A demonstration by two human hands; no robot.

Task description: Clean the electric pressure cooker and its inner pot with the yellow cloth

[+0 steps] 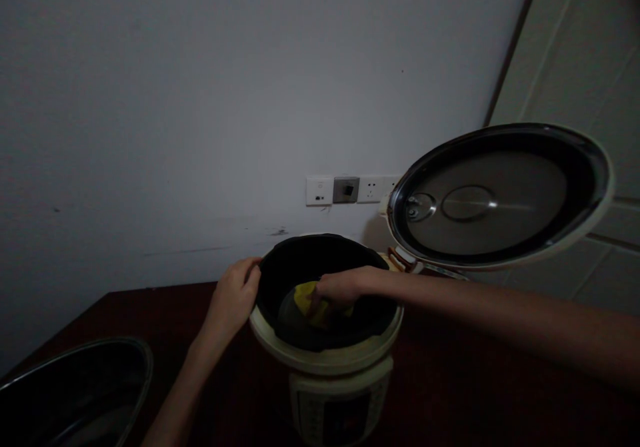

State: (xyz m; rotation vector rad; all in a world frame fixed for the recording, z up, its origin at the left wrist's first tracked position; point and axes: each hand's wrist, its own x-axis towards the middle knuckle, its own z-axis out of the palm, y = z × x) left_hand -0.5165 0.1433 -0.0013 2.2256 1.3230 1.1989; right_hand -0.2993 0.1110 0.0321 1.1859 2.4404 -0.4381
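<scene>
A white electric pressure cooker (327, 362) stands in front of me with its round lid (500, 197) swung up to the right. Inside it is a dark inner pot (320, 250). My left hand (235, 297) grips the pot's rim at the left, fingers curled over the edge. Down in the pot, my right hand (343, 288) is closed on a yellow cloth (304, 297), which lies against the inside of the pot. The fingertips of the right hand are partly lost in shadow.
A dark basin (140, 367) with a shiny rim sits at the lower left on the dark red tabletop (165, 310). Behind the cooker, wall sockets (370, 189) are set in the pale wall (200, 100). A panelled door (575, 67) rises at the right.
</scene>
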